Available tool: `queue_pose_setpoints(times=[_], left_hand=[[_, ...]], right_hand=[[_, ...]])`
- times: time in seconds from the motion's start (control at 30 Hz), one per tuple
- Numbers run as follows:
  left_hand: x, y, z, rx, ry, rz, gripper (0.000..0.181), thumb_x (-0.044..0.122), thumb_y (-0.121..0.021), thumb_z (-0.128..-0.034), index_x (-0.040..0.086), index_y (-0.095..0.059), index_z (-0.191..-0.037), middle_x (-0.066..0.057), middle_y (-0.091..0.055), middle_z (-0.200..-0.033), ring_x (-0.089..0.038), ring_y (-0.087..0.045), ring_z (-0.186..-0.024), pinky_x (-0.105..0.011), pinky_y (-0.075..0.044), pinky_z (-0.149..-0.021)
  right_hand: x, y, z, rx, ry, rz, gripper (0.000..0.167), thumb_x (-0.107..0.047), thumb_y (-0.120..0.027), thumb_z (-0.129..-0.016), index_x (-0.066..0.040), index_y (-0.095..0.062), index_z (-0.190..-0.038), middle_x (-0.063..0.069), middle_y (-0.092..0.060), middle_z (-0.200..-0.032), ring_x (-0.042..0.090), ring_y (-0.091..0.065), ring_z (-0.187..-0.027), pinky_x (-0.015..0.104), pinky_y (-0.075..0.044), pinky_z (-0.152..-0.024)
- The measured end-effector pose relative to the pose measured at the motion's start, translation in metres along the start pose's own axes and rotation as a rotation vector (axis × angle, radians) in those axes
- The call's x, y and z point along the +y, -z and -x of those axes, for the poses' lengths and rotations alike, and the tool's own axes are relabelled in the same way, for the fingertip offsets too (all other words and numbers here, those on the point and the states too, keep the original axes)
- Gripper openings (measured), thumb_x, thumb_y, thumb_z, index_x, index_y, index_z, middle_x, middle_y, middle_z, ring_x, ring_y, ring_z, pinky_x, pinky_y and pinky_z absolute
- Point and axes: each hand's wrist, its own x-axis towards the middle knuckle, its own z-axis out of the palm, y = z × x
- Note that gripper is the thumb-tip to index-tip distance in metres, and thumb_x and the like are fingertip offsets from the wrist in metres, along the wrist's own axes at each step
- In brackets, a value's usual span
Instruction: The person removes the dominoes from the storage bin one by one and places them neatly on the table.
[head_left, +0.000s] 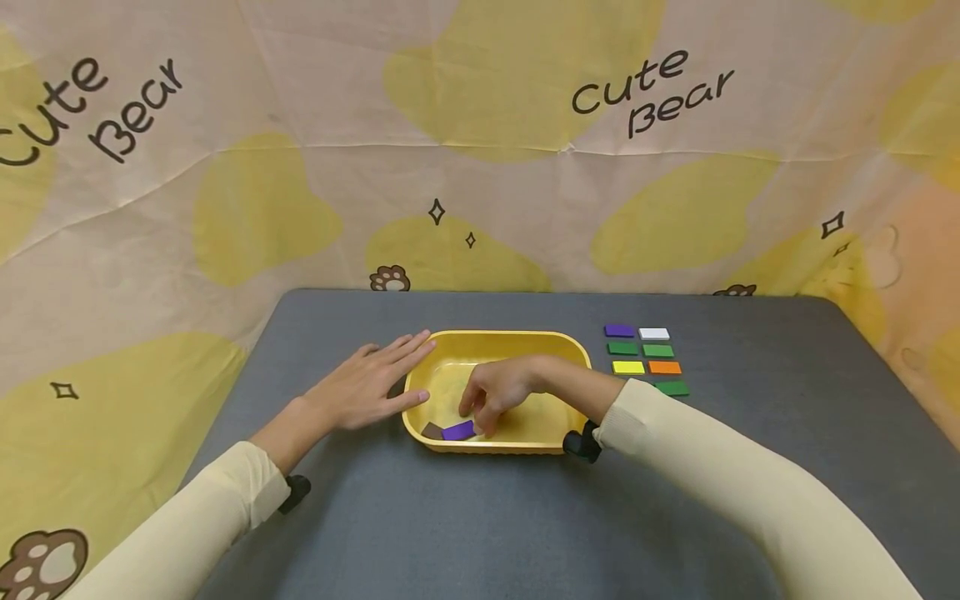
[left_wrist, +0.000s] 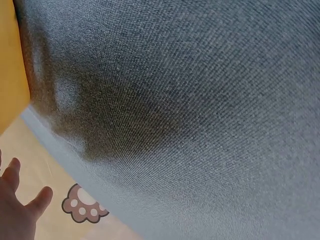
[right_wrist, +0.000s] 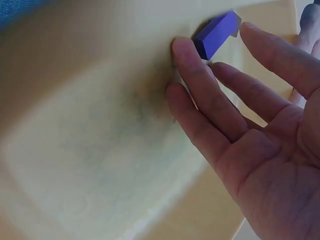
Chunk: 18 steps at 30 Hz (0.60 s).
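A yellow plastic basin (head_left: 495, 447) stands on the grey table. My left hand (head_left: 367, 383) rests on its left rim, fingers straight and spread; the left wrist view catches only part of that hand (left_wrist: 20, 207) at the lower left. Inside the basin is my right hand (head_left: 498, 392), fingertips pointing down beside a purple block (head_left: 458, 431). In the right wrist view, the thumb and fingers are spread around the purple block (right_wrist: 217, 35), with a gap showing between them. Against the purple block lies a brownish block (head_left: 432, 430), partly hidden in the right wrist view.
Right of the basin, flat blocks lie in two columns: a purple block (head_left: 619, 331), a white block (head_left: 654, 334), a yellow block (head_left: 628, 367), an orange block (head_left: 664, 367) and several green ones (head_left: 657, 352). My right sleeve partly covers that side. A printed cloth (head_left: 480, 100) hangs behind the table.
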Motion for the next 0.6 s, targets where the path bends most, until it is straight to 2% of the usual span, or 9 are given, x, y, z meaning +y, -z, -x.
queue_pose_setpoints(times=[0.2,0.33,0.47,0.6], left_hand=[[0.0,-0.001,0.0,-0.001,0.002,0.005,0.077,0.06,-0.045,-0.0994,0.019,-0.021,-0.161,-0.003,-0.019,-0.165,-0.029,-0.025,-0.149,-0.063,-0.029,-0.109],[0.001,-0.001,0.0,0.001,0.001,0.011,0.077,0.059,-0.045,-0.0994,0.019,-0.021,-0.16,-0.004,-0.02,-0.165,-0.029,-0.025,-0.149,-0.063,-0.029,-0.109],[0.0,-0.001,0.0,0.002,0.0,0.018,0.077,0.06,-0.045,-0.0993,0.019,-0.021,-0.16,-0.004,-0.02,-0.165,-0.028,-0.024,-0.149,-0.063,-0.028,-0.11],[0.0,-0.001,0.0,0.001,0.004,0.02,0.078,0.06,-0.045,-0.0991,0.019,-0.021,-0.161,-0.002,-0.018,-0.166,-0.028,-0.023,-0.149,-0.063,-0.028,-0.11]], right_hand=[[-0.005,0.003,-0.005,-0.072,-0.021,0.031,0.043,-0.008,-0.066,-0.093,0.005,-0.06,-0.133,0.004,-0.073,-0.087,0.005,-0.061,-0.086,0.018,-0.047,-0.089],[-0.009,0.005,-0.007,-0.1,-0.065,-0.002,0.038,-0.004,-0.065,-0.093,0.005,-0.062,-0.13,0.007,-0.074,-0.096,0.01,-0.068,-0.087,0.021,-0.051,-0.089],[-0.012,0.006,-0.009,-0.099,-0.104,-0.038,0.033,-0.003,-0.067,-0.093,0.004,-0.065,-0.125,0.005,-0.07,-0.102,0.018,-0.072,-0.093,0.024,-0.053,-0.088],[-0.013,0.007,-0.01,-0.098,-0.126,-0.047,0.031,-0.005,-0.067,-0.094,0.003,-0.066,-0.124,0.004,-0.069,-0.103,0.021,-0.072,-0.095,0.025,-0.053,-0.088]])
